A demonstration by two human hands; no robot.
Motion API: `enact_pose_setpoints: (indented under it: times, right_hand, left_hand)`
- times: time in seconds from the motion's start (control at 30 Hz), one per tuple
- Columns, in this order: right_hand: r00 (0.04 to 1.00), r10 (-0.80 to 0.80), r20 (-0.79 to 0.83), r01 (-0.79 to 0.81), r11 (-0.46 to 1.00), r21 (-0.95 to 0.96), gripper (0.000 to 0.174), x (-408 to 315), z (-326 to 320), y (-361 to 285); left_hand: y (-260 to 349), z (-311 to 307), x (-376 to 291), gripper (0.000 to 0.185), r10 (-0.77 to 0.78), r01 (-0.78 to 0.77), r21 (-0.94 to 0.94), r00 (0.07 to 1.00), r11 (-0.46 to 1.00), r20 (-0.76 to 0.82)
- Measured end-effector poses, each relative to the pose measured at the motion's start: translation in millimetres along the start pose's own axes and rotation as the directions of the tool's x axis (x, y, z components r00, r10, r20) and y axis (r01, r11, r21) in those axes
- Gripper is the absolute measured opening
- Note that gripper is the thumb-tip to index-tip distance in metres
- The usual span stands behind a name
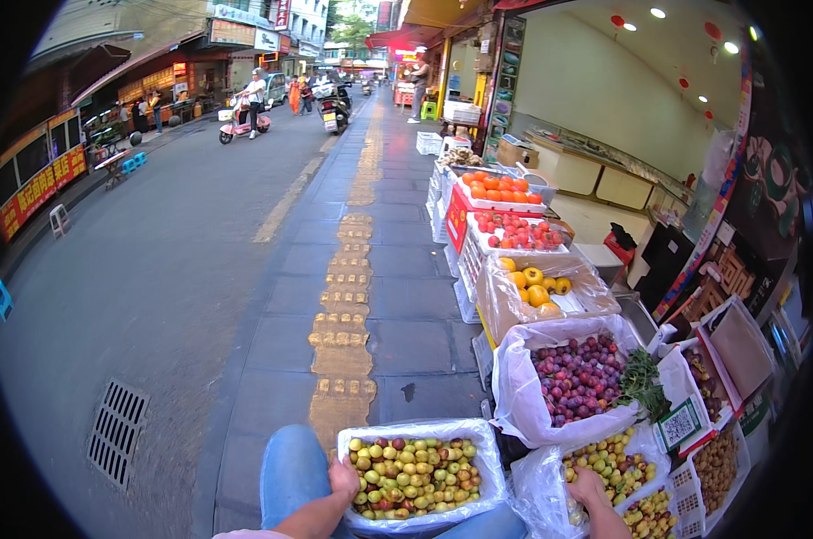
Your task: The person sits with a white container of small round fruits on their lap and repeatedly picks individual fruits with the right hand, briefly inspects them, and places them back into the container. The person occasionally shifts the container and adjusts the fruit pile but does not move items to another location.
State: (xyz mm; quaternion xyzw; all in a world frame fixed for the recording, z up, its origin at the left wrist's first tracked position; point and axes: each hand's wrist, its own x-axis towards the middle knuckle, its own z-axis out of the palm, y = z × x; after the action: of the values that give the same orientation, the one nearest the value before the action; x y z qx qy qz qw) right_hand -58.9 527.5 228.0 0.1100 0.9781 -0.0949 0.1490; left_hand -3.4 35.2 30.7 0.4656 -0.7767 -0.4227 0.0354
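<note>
In front of me, between my jeans-clad knees, stands a crate (490,465) lined with white plastic, full of green and brown jujubes (413,475). My left hand (344,477) lies at its left rim, the fingers by the outermost fruit; whether they grip is unclear. To the right is another lined container (537,482) of yellow-green jujubes (611,458). My right hand (587,488) reaches down into this one, palm downward, and its fingertips are partly hidden against the fruit. More jujubes (649,515) fill a compartment right of that hand.
Purple plums (578,377) with green leaves (642,384), persimmons (534,286) and tomatoes (514,232) line the shopfront. A printed code card (679,424) stands by walnuts (716,471). Yellow tactile paving (346,323) runs leftward of the stall; a rider on a pink scooter (244,124) is on the road.
</note>
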Motion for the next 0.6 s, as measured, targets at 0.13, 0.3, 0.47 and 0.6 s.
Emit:
enact_pose_setpoints:
  times: [0.13,0.3,0.47,0.6]
  right_hand:
    - [0.999,0.027,0.039,-0.028,0.999,0.034,0.071,20,17,25]
    - [1.000,0.013,-0.006,-0.012,0.996,0.092,0.064,37,32,40]
    - [0.979,0.076,-0.188,-0.055,0.992,0.114,0.052,19,32,27]
    - [0.982,0.027,-0.186,-0.005,0.993,0.117,0.049,17,28,27]
  left_hand:
    - [2,-3,-3,0.039,-0.015,0.015,-0.025,1.000,1.000,-0.003]
    - [3,-4,-3,0.038,-0.006,0.006,-0.022,1.000,1.000,0.008]
    - [4,-4,-4,0.038,0.006,-0.005,-0.040,1.000,0.999,0.001]
    - [3,-4,-2,0.038,-0.008,0.009,-0.035,1.000,0.999,0.014]
